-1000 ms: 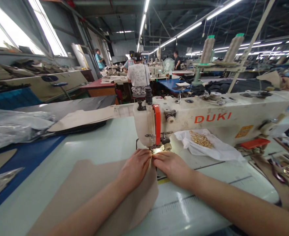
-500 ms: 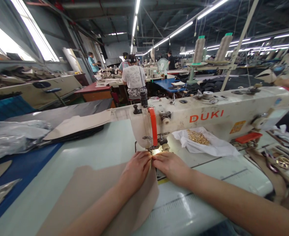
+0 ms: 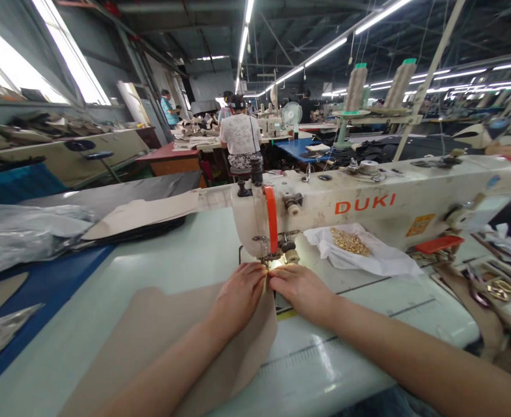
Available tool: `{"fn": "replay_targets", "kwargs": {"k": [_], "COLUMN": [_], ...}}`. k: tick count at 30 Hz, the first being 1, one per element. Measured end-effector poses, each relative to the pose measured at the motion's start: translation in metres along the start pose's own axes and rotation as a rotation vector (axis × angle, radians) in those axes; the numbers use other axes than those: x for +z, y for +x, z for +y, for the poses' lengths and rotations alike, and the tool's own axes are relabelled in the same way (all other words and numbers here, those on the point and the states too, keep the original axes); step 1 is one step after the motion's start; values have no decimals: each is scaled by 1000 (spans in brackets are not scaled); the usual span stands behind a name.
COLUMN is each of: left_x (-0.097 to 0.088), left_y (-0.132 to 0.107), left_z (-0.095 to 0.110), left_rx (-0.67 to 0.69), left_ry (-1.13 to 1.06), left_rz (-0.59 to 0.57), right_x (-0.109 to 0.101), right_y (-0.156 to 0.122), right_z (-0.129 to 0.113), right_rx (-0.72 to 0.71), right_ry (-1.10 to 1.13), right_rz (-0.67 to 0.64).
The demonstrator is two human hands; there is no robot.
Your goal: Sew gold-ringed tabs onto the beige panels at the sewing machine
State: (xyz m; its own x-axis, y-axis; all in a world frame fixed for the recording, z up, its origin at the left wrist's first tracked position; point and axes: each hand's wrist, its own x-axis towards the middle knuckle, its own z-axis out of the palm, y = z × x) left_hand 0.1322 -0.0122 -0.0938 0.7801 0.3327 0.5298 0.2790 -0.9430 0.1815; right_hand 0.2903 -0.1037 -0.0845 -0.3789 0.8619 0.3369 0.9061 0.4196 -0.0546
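Observation:
A beige fabric panel (image 3: 151,330) lies on the pale green table of a white sewing machine (image 3: 316,202). My left hand (image 3: 240,292) is closed on the panel's edge, right in front of the needle area. Beside it, fingertips almost meeting, my right hand (image 3: 301,288) pinches the same edge from the right. Both hands hide the stitching spot and the presser foot, where the machine's small lamp shines. The panel spreads left and toward me, passing beneath my left forearm.
On the machine bed sits a white cloth (image 3: 368,258) holding small gold metal pieces (image 3: 349,242). Thread cones (image 3: 355,87) stand behind. Clear plastic bags (image 3: 25,234) and stacked beige panels (image 3: 146,214) lie left. A tray of parts (image 3: 496,284) is at right. Other people work farther back.
The panel has shifted very slightly toward the needle and left, with both hands staying at its edge. The camera view has tilted a little.

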Motion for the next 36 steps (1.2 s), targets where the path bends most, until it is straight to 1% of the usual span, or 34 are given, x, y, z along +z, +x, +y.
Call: {"fn": "replay_targets", "kwargs": {"k": [5,11,16,19,23,26,36], "left_x": [0,1,-2,-4,-7,-9,-7], "left_y": [-1,-1,-1,-4,-8,-8,-10], "left_z": [-2,-3,0,2,5,7,6], "left_rx": [3,-27,-19,-9,-49,-49,-14], "left_ry": [0,-26,-23,8,71,96,67], "left_rz": [13,-9,-28,-50,-81,-113,-129], "right_x": [0,-2,-3,-4,-7,-8,-12], "right_y": [1,1,0,-2,-4,-4,-3], "right_z": [0,-2,-3,-4,-5,-5,-7], "right_rx": [-2,11,23,2,-77,-114,-113], "right_ry": [-7,2,-4,-15,-31,-30,23], "right_rz": [-10,-13,-25,-21,-42,-64,-94]}}
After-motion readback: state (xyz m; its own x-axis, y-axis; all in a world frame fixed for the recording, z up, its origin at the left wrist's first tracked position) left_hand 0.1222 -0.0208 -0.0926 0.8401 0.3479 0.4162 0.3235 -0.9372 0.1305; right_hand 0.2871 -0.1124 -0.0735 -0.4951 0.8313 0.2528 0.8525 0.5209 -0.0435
